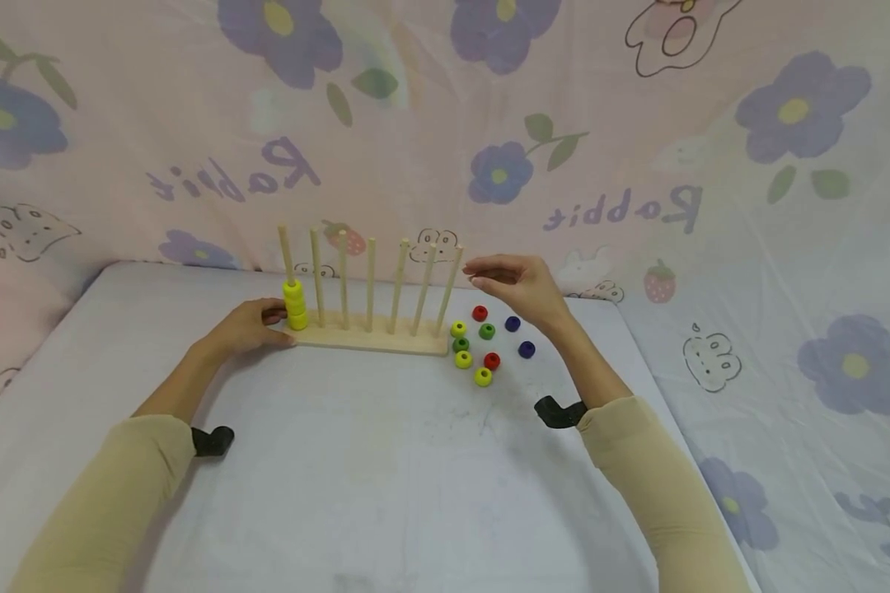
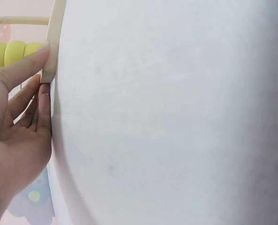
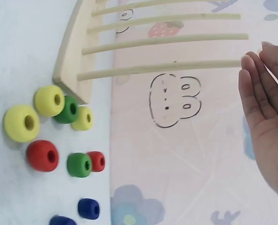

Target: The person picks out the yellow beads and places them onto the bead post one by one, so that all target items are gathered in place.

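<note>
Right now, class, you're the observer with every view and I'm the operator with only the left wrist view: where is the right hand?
Observer: The right hand is raised beside the top of the rightmost peg.
Operator: Any loose beads?
Observer: Nine by the right end of the rack: three yellow, two red, two green, two blue.
Operator: I see yellow beads on one peg; others?
Observer: No, the other six pegs are bare.

White tabletop (image 1: 386, 461): lay flat.
Wooden rack (image 1: 363, 339): stood upon it.
Loose beads (image 1: 487, 333): lay scattered beside the rack's right end.
</note>
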`<state>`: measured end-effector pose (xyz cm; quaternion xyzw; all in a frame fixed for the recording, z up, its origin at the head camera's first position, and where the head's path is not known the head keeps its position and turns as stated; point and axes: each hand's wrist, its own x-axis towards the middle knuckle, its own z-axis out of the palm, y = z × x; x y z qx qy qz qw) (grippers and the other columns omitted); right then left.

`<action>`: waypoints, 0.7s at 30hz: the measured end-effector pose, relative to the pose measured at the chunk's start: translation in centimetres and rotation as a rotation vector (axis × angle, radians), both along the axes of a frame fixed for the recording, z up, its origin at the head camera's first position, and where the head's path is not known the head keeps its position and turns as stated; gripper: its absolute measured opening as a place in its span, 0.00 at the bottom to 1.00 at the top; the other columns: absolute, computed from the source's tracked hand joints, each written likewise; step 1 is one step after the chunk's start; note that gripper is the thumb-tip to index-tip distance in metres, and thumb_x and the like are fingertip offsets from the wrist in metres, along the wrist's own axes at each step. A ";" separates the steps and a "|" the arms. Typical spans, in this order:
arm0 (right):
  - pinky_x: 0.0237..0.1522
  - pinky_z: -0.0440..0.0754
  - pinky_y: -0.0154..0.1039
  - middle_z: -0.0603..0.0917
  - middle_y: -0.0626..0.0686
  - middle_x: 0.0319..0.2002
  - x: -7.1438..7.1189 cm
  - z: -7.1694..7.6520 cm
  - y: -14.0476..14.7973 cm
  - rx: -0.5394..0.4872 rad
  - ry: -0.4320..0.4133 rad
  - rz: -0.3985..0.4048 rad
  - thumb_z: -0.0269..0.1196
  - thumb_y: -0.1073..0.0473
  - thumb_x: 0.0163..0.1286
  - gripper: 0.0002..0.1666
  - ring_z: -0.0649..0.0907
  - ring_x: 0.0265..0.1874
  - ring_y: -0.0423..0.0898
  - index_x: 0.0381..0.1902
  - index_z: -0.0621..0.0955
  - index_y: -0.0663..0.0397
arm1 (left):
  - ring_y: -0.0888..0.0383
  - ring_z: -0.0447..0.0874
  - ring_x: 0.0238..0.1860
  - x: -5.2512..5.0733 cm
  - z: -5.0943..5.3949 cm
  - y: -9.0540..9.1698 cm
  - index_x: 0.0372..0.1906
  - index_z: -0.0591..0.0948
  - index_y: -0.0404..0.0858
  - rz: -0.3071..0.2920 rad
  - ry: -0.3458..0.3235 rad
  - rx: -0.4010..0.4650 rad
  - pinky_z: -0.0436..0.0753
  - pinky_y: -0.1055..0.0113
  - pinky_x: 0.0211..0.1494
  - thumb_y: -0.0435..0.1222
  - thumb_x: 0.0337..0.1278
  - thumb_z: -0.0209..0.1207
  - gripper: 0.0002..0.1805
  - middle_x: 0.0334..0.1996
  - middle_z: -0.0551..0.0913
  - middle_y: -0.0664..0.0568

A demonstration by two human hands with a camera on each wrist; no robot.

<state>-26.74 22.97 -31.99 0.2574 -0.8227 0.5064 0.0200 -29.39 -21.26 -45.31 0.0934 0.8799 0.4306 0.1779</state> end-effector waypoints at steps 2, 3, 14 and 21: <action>0.52 0.84 0.36 0.87 0.57 0.49 0.1 -0.8 0.4 0.008 -0.013 -0.007 0.67 0.62 0.68 0.16 0.87 0.47 0.48 0.52 0.85 0.60 | 0.36 0.63 0.70 0.0 -0.1 -0.1 0.73 0.58 0.25 -0.002 0.001 0.006 0.61 0.47 0.75 0.37 0.56 0.70 0.47 0.70 0.64 0.30; 0.52 0.84 0.35 0.87 0.58 0.49 0.3 -1.2 0.6 0.008 -0.023 -0.009 0.67 0.62 0.68 0.16 0.87 0.47 0.48 0.52 0.85 0.60 | 0.36 0.63 0.70 0.0 -0.2 -0.1 0.73 0.58 0.25 -0.001 0.000 0.008 0.61 0.47 0.75 0.37 0.56 0.70 0.47 0.70 0.64 0.30; 0.51 0.83 0.31 0.85 0.65 0.52 1.4 -3.8 2.0 0.030 -0.121 -0.062 0.64 0.68 0.69 0.17 0.85 0.51 0.58 0.55 0.82 0.65 | 0.37 0.63 0.71 0.0 -0.4 -0.2 0.73 0.58 0.26 0.007 0.006 0.029 0.62 0.48 0.75 0.36 0.55 0.71 0.47 0.70 0.64 0.31; 0.52 0.83 0.31 0.86 0.62 0.51 2.1 -5.4 2.8 0.017 -0.135 -0.088 0.67 0.62 0.68 0.17 0.86 0.49 0.53 0.54 0.84 0.62 | 0.36 0.63 0.70 0.0 -0.2 -0.1 0.73 0.58 0.25 0.008 0.013 0.029 0.62 0.47 0.75 0.35 0.55 0.71 0.46 0.70 0.64 0.30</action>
